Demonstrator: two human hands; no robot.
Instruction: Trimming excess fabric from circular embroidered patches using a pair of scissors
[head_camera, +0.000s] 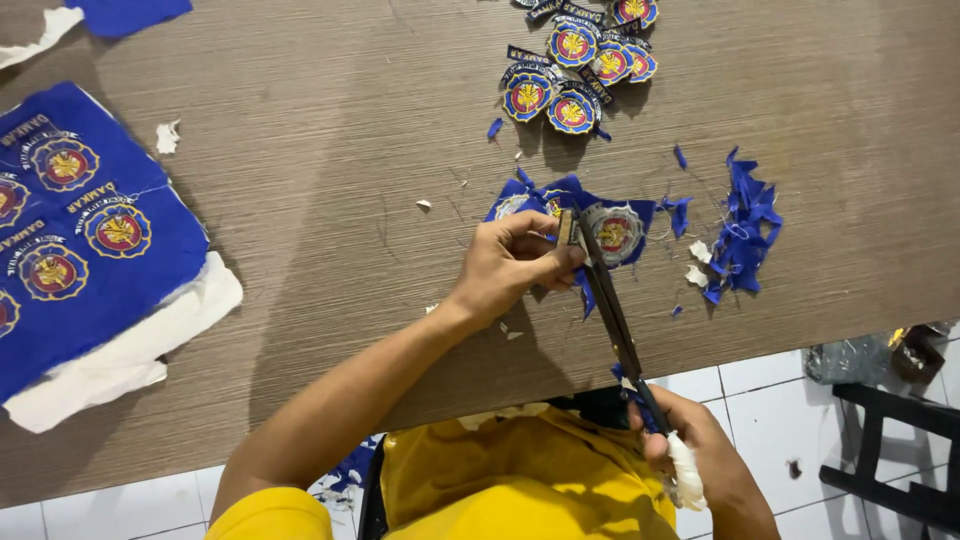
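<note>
Just right of frame centre on the brown wood-grain worktop (330, 150), my left hand (510, 265) fingers pinch the blue cloth strip of round embroidered badges (615, 228), while my right hand (700, 455), lower right, grips long dark scissors (612, 310) slanting up-left into it.

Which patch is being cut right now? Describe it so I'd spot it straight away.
Start at the brown wooden table and find the long scissors near its front edge. Their tips meet a scrap of blue cloth pinched by the left hand, bearing a round patch. Unlike the trimmed pile of patches behind, it keeps ragged blue edges.
</note>
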